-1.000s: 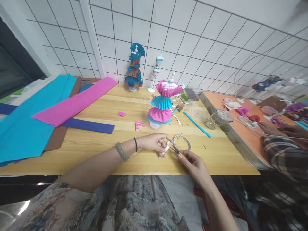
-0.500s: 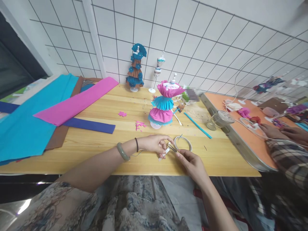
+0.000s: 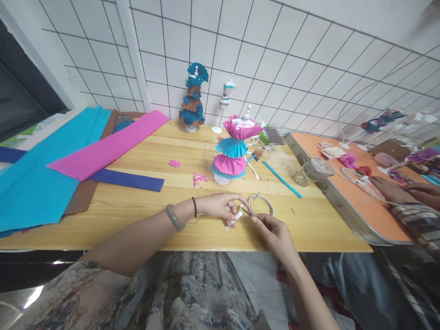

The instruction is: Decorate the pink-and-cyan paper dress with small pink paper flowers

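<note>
My left hand (image 3: 222, 206) is closed on a small white strip (image 3: 236, 219), its index finger stretched toward the right. A thin pale wire or thread (image 3: 195, 222) trails near that wrist. In my right hand (image 3: 273, 229) is a pair of slim dark tweezers (image 3: 246, 211), pinched between thumb and fingers, with the tips by the left fingertips and the strip. Just behind them a pale coil of wire (image 3: 271, 206) lies on the table. Beyond my hands stands a small dress form (image 3: 229, 149) in pink and turquoise pleated paper.
Folded pink paper (image 3: 110, 146) and turquoise paper (image 3: 62, 169) cover the left side. Pink scraps (image 3: 199, 179), a turquoise strip (image 3: 282, 178) and a glass jar (image 3: 316, 169) lie around. A blue-brown dress form (image 3: 193, 98) stands behind. A co-worker's hand (image 3: 383, 187) is over the orange table (image 3: 360, 215).
The tweezers' prongs, visibly apart before, now look closer together. Both my hands stay almost in place. The co-worker's arm at the right has shifted slightly.
</note>
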Tool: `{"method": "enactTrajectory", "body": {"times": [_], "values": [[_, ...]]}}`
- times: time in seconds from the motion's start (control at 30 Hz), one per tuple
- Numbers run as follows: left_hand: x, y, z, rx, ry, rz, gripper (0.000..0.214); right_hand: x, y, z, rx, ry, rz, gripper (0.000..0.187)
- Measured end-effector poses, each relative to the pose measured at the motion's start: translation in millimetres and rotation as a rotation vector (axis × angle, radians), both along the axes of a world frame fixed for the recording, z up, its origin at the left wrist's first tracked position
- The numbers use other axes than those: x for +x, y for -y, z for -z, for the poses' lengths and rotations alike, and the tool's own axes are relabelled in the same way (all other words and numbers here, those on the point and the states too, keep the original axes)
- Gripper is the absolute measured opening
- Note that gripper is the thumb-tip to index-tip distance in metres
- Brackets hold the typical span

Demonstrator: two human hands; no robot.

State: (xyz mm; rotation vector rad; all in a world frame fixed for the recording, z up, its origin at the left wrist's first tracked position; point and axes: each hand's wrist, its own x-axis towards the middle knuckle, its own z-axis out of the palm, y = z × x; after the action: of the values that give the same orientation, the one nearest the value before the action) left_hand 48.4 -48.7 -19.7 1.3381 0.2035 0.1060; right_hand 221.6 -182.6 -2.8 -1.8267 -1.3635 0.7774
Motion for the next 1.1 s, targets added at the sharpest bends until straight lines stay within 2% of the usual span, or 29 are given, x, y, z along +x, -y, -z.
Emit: {"method": "enactTrajectory", "body": {"times": [0.2, 0.4, 0.5, 0.6, 0.7, 0.8, 0.9, 0.97, 1.07, 1.1], "values": [[-1, -1, 1.4, -0.004, 0.008, -0.011, 0.058, 1, 2, 1.6, -0.012, -0.032, -0.032, 0.039], [-3, -1, -4.9, 0.053, -0.062, -0.024, 0.076, 9, 7, -1.3, 0.043, 0.061, 0.028, 0.044], [-8, -2, -13.8, 0.155, -0.128, -0.052, 0.079, 32, 9, 1.4, 0.085, 0.227, 0.155, 0.05], [-16, -4, -24.2, 0.288, -0.212, -0.09, 0.077, 61, 9, 7.8, 0.048, 0.539, 0.335, 0.055], [-22, -7, -32.7, 0.419, -0.272, -0.122, 0.073, 83, 10, 16.5, -0.052, 0.813, 0.368, 0.052], [-23, -9, -37.0, 0.457, -0.265, -0.16, 0.063, 91, 9, 24.6, -0.048, 0.961, 0.363, 0.048], [-20, -10, -36.9, 0.351, -0.164, -0.192, 0.053, 87, 6, 26.9, 0.094, 1.034, 0.365, 0.041], [-18, -9, -35.8, 0.245, -0.075, -0.184, 0.045, 76, 2, 22.8, 0.274, 0.991, 0.348, 0.036], [-15, -8, -35.1, 0.128, 0.01, -0.135, 0.034, 45, -4, 9.7, 0.6, 0.716, 0.178, 0.026], [-14, -7, -35.1, 0.105, 0.021, -0.121, 0.032, 33, -6, 4.7, 0.661, 0.628, 0.111, 0.023]]}}
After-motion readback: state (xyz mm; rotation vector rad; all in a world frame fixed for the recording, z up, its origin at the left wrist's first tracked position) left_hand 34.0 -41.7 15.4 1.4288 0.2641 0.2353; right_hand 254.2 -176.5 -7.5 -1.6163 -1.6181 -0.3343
